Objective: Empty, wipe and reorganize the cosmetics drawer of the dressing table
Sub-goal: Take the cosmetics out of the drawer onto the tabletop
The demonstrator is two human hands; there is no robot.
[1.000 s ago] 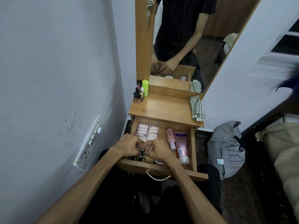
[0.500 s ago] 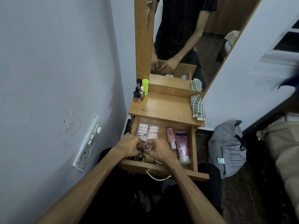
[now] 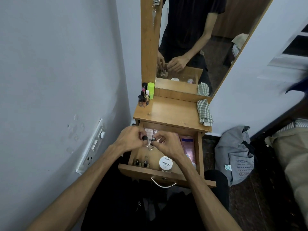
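Observation:
The wooden drawer [image 3: 160, 172] of the dressing table stands pulled out. Above it my left hand [image 3: 131, 139] pinches a small clear bottle with a dark cap [image 3: 145, 139]. Beside it my right hand [image 3: 165, 143] pinches a second small bottle by its dark cap [image 3: 153, 139]. Both bottles hang lifted off the drawer floor. Two dark-capped nail polish bottles [image 3: 141, 162] stand at the drawer's front left. A white round nail polish remover tub [image 3: 165, 162] sits at the front. A pink tube [image 3: 188, 145] lies along the right side, and pink sachets [image 3: 149, 131] lie at the back.
Small bottles and a lime-green container [image 3: 150, 90] cluster at the tabletop's back left. A checked cloth [image 3: 204, 112] lies at its right edge under the mirror [image 3: 200, 39]. A wall switch panel [image 3: 90, 147] is on the left; a grey bag [image 3: 236, 155] sits on the floor to the right.
Both hands have risen from the drawer's front, each lifting a small bottle. The two remaining polish bottles and the white tub are now uncovered.

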